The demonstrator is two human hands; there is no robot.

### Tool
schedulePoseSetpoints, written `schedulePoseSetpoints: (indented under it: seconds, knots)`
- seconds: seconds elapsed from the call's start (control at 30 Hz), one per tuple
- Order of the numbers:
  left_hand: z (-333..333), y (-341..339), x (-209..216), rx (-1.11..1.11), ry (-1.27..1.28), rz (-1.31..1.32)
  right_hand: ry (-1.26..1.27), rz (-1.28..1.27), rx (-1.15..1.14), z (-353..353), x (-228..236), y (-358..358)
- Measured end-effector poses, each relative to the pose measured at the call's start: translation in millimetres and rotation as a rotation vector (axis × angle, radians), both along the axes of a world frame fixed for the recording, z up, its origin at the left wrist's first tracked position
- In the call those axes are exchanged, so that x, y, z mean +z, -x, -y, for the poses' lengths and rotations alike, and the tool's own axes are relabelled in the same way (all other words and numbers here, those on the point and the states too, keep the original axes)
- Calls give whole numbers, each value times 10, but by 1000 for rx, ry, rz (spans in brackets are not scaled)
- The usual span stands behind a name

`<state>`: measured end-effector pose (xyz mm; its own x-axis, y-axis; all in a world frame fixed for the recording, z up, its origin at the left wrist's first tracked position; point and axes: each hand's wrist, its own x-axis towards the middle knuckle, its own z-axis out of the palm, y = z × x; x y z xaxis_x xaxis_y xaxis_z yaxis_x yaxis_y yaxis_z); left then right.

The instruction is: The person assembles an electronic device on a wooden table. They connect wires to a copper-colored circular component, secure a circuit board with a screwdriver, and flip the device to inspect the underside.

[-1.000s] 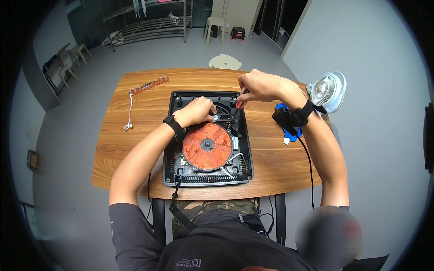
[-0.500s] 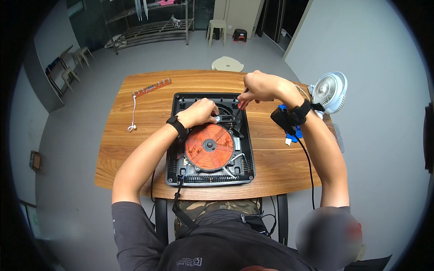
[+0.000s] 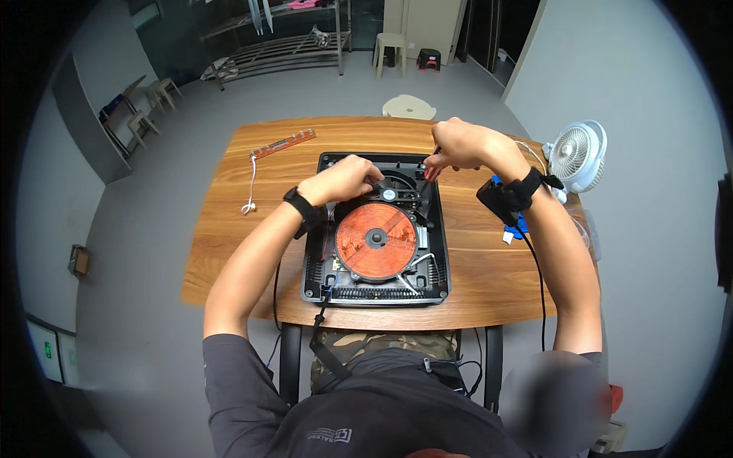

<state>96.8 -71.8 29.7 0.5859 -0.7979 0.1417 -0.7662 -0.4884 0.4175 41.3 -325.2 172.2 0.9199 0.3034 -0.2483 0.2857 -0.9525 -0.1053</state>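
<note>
An opened induction cooker base [image 3: 311, 263], a black tray of parts, lies on the table before me. Its round copper-coloured coil [image 3: 363, 248] fills the middle. Behind the coil is a black cooling fan [image 3: 389, 195] with a pale round hub. My left hand [image 3: 347, 182] bends over the fan's left side, its fingertips at the frame; whether they pinch it is hidden. My right hand [image 3: 466, 145] is closed round a red-handled screwdriver [image 3: 429, 175], held over the cooker's far right corner. The screwdriver's tip is hard to make out beside the fan.
A small circuit strip [image 3: 282, 143] with a white cable lies at the table's far left. To the right stand a white desk fan [image 3: 576, 156] and blue items [image 3: 519, 229] partly behind my wrist. A stool [image 3: 408, 107] is beyond the far edge.
My left fingers have slid from the fan's hub back to its far left side. My right hand keeps the screwdriver at the same corner. The whole view has shifted slightly.
</note>
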Motion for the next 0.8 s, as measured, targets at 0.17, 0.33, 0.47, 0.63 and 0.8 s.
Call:
schedulePoseSetpoints:
  seconds: [0.17, 0.33, 0.47, 0.63, 0.8]
  knots:
    - [-533, 74, 258, 104, 12, 34, -5, -32, -16, 26, -26, -41]
    - [-1343, 126, 169, 341, -55, 53, -41, -37, 6, 16, -35, -48]
    - [-1772, 134, 19, 482, -107, 2, -54, -19, 0, 16, 1, -20]
    - [-1807, 67, -176, 496, -212, -6, -47, -1, 5, -8, -40, -68]
    - [-1670, -110, -498, 453, -229, 112, -39, -9, -2, -24, -6, -29]
